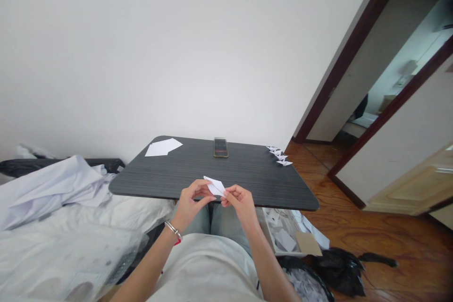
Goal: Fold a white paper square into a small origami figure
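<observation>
Fingers on both hands are pinched in narrow here, thumbs and fingertips closed on a pointy piece of folded white paper, with the left hand on one end and the right hand on the other. The paper sits between them, right over the near edge of a dark grey wood-grain table, and it doesn't look like it's touching the top. Light blue jeans show just below the hands, there's a pale T-shirt up front, and a metal chain bracelet sits on the left wrist with a bit of something red just under it. Further out on the tabletop you've got a phone lying at the far edge, a couple of loose white paper sheets at the far left, and a little line of 4 or so white origami birds along the right edge. Below the table on the right there's an open white box of paper with a cardboard scrap on it, right beside a black plastic bag on the wood floor. Big heap of white plastic sheeting on the left.
</observation>
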